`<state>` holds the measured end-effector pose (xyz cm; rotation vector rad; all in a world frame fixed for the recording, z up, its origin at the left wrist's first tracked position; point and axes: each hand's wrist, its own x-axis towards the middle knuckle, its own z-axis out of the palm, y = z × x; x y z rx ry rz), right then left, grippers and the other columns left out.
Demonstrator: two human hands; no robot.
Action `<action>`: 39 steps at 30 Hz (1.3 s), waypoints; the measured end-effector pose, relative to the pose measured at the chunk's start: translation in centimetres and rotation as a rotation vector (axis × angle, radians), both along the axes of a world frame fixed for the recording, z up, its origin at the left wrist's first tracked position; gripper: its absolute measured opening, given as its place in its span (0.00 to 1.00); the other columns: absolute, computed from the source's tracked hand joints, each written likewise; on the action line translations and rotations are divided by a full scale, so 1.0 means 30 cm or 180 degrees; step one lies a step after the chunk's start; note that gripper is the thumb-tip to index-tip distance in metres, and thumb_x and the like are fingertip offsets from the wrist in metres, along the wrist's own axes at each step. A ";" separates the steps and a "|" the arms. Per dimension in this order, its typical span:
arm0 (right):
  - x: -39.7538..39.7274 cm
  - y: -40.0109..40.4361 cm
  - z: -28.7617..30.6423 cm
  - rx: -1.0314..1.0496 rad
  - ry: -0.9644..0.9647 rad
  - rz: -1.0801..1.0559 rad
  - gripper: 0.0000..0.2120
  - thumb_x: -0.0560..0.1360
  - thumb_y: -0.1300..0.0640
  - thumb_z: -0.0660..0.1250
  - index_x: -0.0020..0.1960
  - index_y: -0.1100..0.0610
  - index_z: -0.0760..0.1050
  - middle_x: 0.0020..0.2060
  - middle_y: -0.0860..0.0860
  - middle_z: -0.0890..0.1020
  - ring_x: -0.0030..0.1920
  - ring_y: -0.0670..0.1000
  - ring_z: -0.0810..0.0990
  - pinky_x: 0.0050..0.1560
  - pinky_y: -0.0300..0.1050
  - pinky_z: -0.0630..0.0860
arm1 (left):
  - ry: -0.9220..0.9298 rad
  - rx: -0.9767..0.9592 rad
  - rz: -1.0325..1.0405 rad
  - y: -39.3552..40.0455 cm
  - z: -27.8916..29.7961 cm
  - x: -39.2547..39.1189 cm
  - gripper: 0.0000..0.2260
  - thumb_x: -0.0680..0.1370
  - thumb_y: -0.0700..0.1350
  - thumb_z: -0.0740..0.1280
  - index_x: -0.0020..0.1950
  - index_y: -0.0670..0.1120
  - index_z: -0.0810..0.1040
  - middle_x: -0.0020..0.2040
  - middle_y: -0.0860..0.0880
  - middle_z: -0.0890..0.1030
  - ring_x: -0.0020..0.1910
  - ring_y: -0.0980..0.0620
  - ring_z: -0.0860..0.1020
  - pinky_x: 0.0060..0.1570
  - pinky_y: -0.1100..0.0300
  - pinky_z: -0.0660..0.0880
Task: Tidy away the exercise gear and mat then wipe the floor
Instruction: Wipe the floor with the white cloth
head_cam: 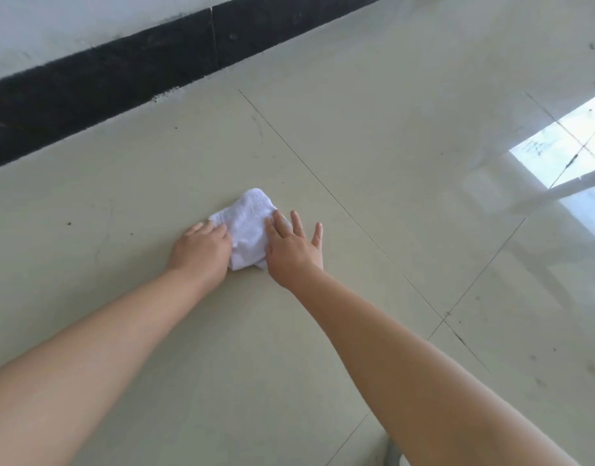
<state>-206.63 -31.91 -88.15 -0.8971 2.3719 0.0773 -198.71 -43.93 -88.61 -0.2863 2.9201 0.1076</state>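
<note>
Your right fingers (296, 223) lie straight and spread, the inner 2 pressing on the right edge of the white cloth (247, 227) while the outer ones fan out past it onto bare tile. Your right hand (291, 248) sits flat, palm down, partly on the cloth and partly on the floor (373, 146). Your left fingers (210, 230) bend down onto the cloth's left edge, their tips on the fabric; whether they pinch it or only press it, you cannot tell from this angle. Your left hand (200, 248) rests knuckles up just beside the cloth, touching its left side. The cloth lies bunched and folded between your 2 hands, flat against the floor, its far end reaching beyond your fingertips. Both bare forearms stretch in from the lower corners and meet at the cloth. The floor is pale, glossy tile with thin dark grout lines; 1 line runs diagonally just to the right of your right hand. A bright window reflection (572, 146) gleams on the tiles at the right. A black skirting strip (104, 82) runs along the base of the white wall (70, 21) at the far edge, well apart from the cloth.
</note>
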 end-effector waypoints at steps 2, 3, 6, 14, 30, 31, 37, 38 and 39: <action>0.085 0.065 0.013 -0.0007 0.0002 0.0132 0.24 0.82 0.53 0.46 0.77 0.51 0.44 0.77 0.43 0.43 0.77 0.51 0.38 0.72 0.61 0.33 | 0.0216 -0.0077 -0.0211 0.031 -0.018 0.091 0.17 0.64 0.37 0.54 0.30 0.37 0.83 0.32 0.42 0.85 0.33 0.45 0.85 0.32 0.58 0.81; 0.124 0.109 0.023 0.0030 0.0036 0.0199 0.24 0.82 0.52 0.46 0.77 0.52 0.45 0.77 0.43 0.44 0.77 0.51 0.38 0.72 0.60 0.32 | 0.0209 -0.0030 -0.0330 0.053 -0.030 0.137 0.18 0.63 0.38 0.53 0.29 0.38 0.83 0.31 0.43 0.85 0.31 0.46 0.85 0.30 0.59 0.80; 0.224 0.244 0.057 0.0303 0.0189 0.0462 0.24 0.82 0.50 0.46 0.77 0.54 0.48 0.77 0.46 0.47 0.77 0.52 0.39 0.68 0.59 0.27 | 0.0122 0.0256 -0.0666 0.128 -0.040 0.234 0.19 0.64 0.41 0.53 0.28 0.42 0.83 0.30 0.47 0.84 0.30 0.50 0.85 0.28 0.64 0.79; 0.274 0.530 0.125 0.1293 0.0364 0.0495 0.24 0.82 0.50 0.46 0.76 0.56 0.51 0.77 0.46 0.52 0.77 0.52 0.39 0.55 0.57 0.13 | -0.0903 0.0923 -0.0795 0.468 0.047 0.208 0.16 0.81 0.40 0.53 0.66 0.41 0.71 0.68 0.43 0.71 0.70 0.47 0.67 0.66 0.57 0.64; 0.166 0.296 0.044 0.0267 0.0294 0.0383 0.28 0.82 0.54 0.48 0.76 0.64 0.40 0.77 0.54 0.42 0.77 0.52 0.40 0.75 0.43 0.39 | -0.1159 0.0337 0.0235 0.327 0.064 0.131 0.20 0.84 0.41 0.49 0.75 0.38 0.59 0.77 0.38 0.53 0.77 0.39 0.50 0.77 0.49 0.46; 0.175 0.268 0.043 0.0287 0.0351 0.0455 0.28 0.82 0.54 0.49 0.75 0.65 0.41 0.77 0.56 0.44 0.77 0.53 0.41 0.76 0.44 0.41 | -0.1086 0.0358 0.0230 0.299 0.065 0.146 0.20 0.83 0.41 0.49 0.75 0.38 0.59 0.78 0.39 0.53 0.77 0.40 0.50 0.77 0.50 0.46; 0.260 0.233 0.043 0.0106 0.0933 0.0929 0.29 0.59 0.47 0.79 0.53 0.63 0.78 0.51 0.59 0.82 0.55 0.54 0.81 0.51 0.44 0.78 | -0.0908 0.0389 0.0039 0.225 0.070 0.254 0.23 0.82 0.40 0.43 0.77 0.37 0.53 0.78 0.42 0.54 0.78 0.46 0.51 0.76 0.55 0.46; 0.259 0.236 0.026 -0.0106 0.1037 0.1093 0.31 0.49 0.49 0.82 0.47 0.60 0.78 0.44 0.56 0.85 0.49 0.54 0.84 0.44 0.43 0.80 | -0.0739 0.0410 0.0088 0.223 0.077 0.264 0.26 0.79 0.40 0.40 0.74 0.35 0.60 0.76 0.41 0.61 0.77 0.46 0.58 0.76 0.56 0.53; 0.257 0.236 0.008 -0.0316 0.1039 0.1226 0.34 0.45 0.51 0.83 0.47 0.58 0.77 0.43 0.55 0.86 0.47 0.54 0.85 0.42 0.44 0.81 | -0.0597 0.0463 0.0230 0.218 0.082 0.263 0.29 0.74 0.41 0.41 0.66 0.34 0.73 0.69 0.39 0.73 0.70 0.46 0.71 0.70 0.56 0.66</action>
